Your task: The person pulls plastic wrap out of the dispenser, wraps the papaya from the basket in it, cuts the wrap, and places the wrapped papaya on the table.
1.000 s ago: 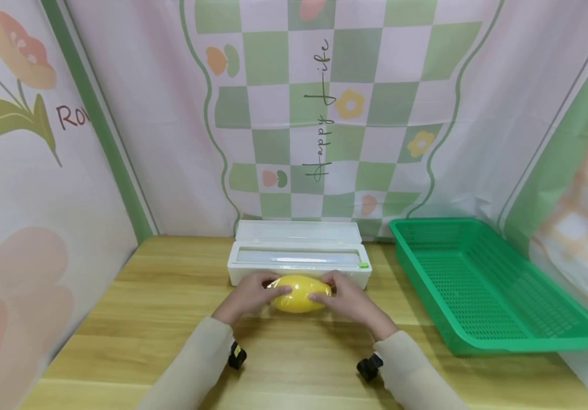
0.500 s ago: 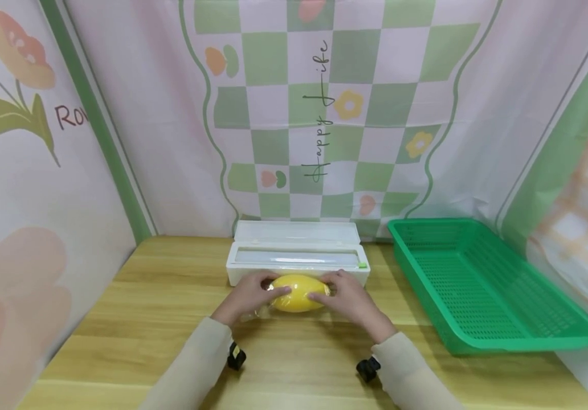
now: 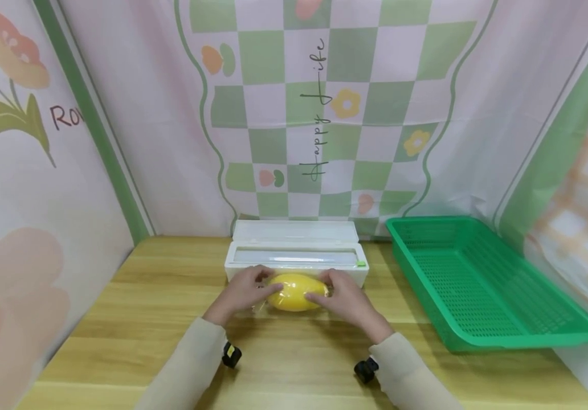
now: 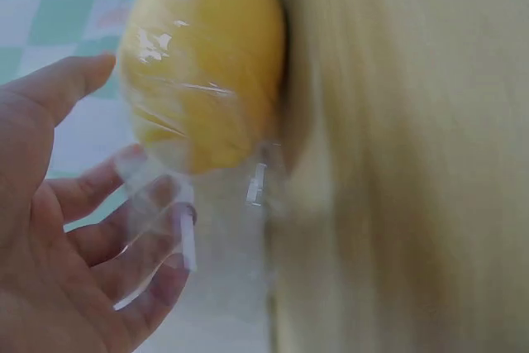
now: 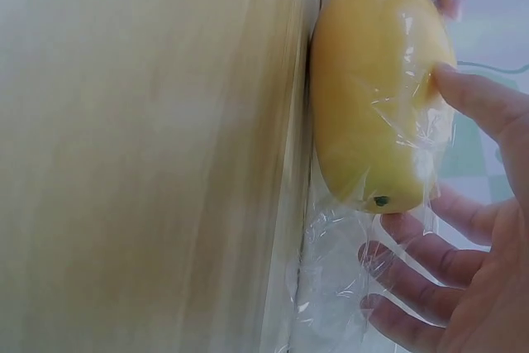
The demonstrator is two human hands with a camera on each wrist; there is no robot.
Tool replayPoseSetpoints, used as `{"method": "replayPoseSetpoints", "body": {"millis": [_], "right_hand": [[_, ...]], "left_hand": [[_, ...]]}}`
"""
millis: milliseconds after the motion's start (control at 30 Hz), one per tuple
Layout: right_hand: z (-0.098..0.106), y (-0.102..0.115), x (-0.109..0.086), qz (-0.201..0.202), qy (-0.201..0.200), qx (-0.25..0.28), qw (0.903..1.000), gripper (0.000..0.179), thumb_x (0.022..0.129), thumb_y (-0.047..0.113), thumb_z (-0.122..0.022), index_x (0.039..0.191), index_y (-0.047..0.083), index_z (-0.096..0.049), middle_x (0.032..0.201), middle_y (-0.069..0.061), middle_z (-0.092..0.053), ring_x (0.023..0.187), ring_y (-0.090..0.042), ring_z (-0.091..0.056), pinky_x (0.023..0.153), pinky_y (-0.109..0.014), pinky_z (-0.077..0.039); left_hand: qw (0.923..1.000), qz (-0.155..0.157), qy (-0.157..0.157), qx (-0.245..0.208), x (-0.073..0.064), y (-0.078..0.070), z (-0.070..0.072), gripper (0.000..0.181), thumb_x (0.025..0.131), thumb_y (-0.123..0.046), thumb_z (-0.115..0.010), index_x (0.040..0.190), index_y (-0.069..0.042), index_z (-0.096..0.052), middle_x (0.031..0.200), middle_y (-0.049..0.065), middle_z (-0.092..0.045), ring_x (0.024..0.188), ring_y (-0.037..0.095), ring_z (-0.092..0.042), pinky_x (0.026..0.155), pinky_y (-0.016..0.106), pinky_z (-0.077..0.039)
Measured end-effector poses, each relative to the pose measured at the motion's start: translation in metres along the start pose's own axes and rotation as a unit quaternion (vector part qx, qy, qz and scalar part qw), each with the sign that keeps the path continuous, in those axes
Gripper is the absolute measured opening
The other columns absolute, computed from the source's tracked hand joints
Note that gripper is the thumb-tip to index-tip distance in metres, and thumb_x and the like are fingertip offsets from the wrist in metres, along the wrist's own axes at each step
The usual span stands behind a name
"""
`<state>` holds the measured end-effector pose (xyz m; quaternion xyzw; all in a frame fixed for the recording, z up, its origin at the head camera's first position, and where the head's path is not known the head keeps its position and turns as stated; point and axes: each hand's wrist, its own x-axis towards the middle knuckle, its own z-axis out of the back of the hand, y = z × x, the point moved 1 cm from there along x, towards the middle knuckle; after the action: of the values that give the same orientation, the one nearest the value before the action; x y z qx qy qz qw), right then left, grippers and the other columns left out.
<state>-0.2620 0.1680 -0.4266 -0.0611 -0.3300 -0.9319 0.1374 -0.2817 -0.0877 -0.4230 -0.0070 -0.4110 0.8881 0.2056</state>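
A yellow oval fruit [image 3: 293, 299], perhaps a mango, lies on the table in clear cling film [image 5: 331, 287]. One end bears a small green stem spot in the right wrist view. My left hand [image 3: 241, 291] is at its left end, thumb tip right at the fruit's edge and fingers spread loosely against the film. My right hand [image 3: 346, 299] holds the other end, its thumb pressing on the skin and the fingers around the tip. Just behind stands a white cling film dispenser [image 3: 232, 273], lid up, with the roll showing inside.
A green plastic basket [image 3: 427, 290] stands on the right side of the wooden table [image 3: 294, 364]. Patterned cloth [image 3: 355, 68] hangs behind and at both sides. A small black camera is strapped to each wrist.
My left hand has shifted slightly left, its thumb sliding off the middle of the fruit to its edge. The right hand keeps its hold, and the fruit stays in place.
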Motion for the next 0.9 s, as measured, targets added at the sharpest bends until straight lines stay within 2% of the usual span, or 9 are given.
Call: {"method": "replayPoseSetpoints", "body": {"millis": [100, 167, 233, 300, 467, 667, 767, 900], "right_hand": [[0.0, 0.0, -0.001, 0.0, 0.002, -0.001, 1.0, 0.052, 0.084, 0.046, -0.08, 0.117, 0.007, -0.065, 0.111, -0.004, -0.064, 0.099, -0.02, -0.058, 0.087, -0.042, -0.052], [-0.001, 0.0, -0.001, -0.001, 0.003, -0.001, 1.0, 0.052, 0.085, 0.045, -0.079, 0.117, 0.008, -0.065, 0.112, -0.004, -0.063, 0.1, -0.02, -0.058, 0.087, -0.042, -0.052], [-0.001, 0.0, -0.002, 0.001, 0.003, 0.0, 1.0, 0.05, 0.085, 0.045, -0.079, 0.116, 0.008, -0.065, 0.112, -0.004, -0.062, 0.1, -0.02, -0.057, 0.087, -0.041, -0.051], [-0.001, 0.0, -0.002, 0.005, 0.001, 0.001, 1.0, 0.048, 0.085, 0.043, -0.08, 0.115, 0.008, -0.065, 0.111, -0.003, -0.062, 0.099, -0.019, -0.057, 0.087, -0.04, -0.051], [-0.002, 0.001, -0.003, 0.015, 0.001, 0.004, 0.9999, 0.047, 0.086, 0.042, -0.079, 0.115, 0.008, -0.065, 0.111, -0.003, -0.061, 0.099, -0.019, -0.056, 0.086, -0.04, -0.051], [0.008, -0.003, -0.007, -0.006, -0.005, 0.012, 0.9999, 0.047, 0.093, 0.044, -0.07, 0.122, 0.007, -0.061, 0.117, -0.01, -0.056, 0.108, -0.027, -0.058, 0.091, -0.046, -0.052], [0.017, -0.008, -0.007, 0.006, -0.035, 0.02, 0.9992, 0.039, 0.096, 0.035, -0.068, 0.12, 0.005, -0.061, 0.116, -0.013, -0.056, 0.106, -0.03, -0.058, 0.089, -0.047, -0.053], [0.03, -0.021, -0.002, 0.03, -0.102, 0.014, 0.9943, 0.032, 0.095, 0.022, -0.069, 0.118, 0.001, -0.062, 0.118, -0.018, -0.056, 0.106, -0.034, -0.055, 0.089, -0.051, -0.051]], "left_hand": [[0.9976, -0.041, -0.017, 0.053, -0.001, -0.009, -0.001, 0.05, 0.091, -0.042, -0.073, 0.127, -0.008, -0.065, 0.127, 0.01, -0.063, 0.115, 0.029, -0.059, 0.099, 0.046, -0.049], [0.9932, -0.071, -0.023, 0.089, -0.002, -0.015, -0.004, 0.05, 0.088, -0.04, -0.077, 0.127, -0.009, -0.066, 0.126, 0.008, -0.062, 0.115, 0.027, -0.059, 0.099, 0.045, -0.049], [0.9885, -0.096, -0.028, 0.114, -0.003, -0.018, -0.008, 0.052, 0.085, -0.037, -0.081, 0.125, -0.009, -0.066, 0.124, 0.008, -0.062, 0.114, 0.026, -0.058, 0.098, 0.045, -0.049], [0.9855, -0.108, -0.029, 0.127, -0.005, -0.02, -0.012, 0.053, 0.081, -0.035, -0.084, 0.125, -0.01, -0.065, 0.124, 0.007, -0.061, 0.114, 0.026, -0.057, 0.099, 0.045, -0.048], [0.9822, -0.109, -0.042, 0.147, -0.007, -0.019, -0.02, 0.056, 0.077, -0.031, -0.088, 0.123, -0.011, -0.064, 0.121, 0.006, -0.06, 0.111, 0.025, -0.056, 0.098, 0.045, -0.048], [0.9831, -0.103, -0.047, 0.144, -0.007, -0.018, -0.022, 0.056, 0.077, -0.031, -0.087, 0.124, -0.014, -0.063, 0.121, 0.004, -0.059, 0.111, 0.023, -0.055, 0.098, 0.044, -0.047], [0.9845, -0.095, -0.045, 0.14, -0.008, -0.018, -0.023, 0.056, 0.077, -0.031, -0.087, 0.125, -0.014, -0.062, 0.121, 0.004, -0.058, 0.111, 0.024, -0.054, 0.098, 0.045, -0.046], [0.9855, -0.087, -0.042, 0.139, -0.008, -0.019, -0.022, 0.056, 0.077, -0.031, -0.086, 0.125, -0.015, -0.061, 0.121, 0.004, -0.058, 0.112, 0.025, -0.054, 0.099, 0.045, -0.045]]}}
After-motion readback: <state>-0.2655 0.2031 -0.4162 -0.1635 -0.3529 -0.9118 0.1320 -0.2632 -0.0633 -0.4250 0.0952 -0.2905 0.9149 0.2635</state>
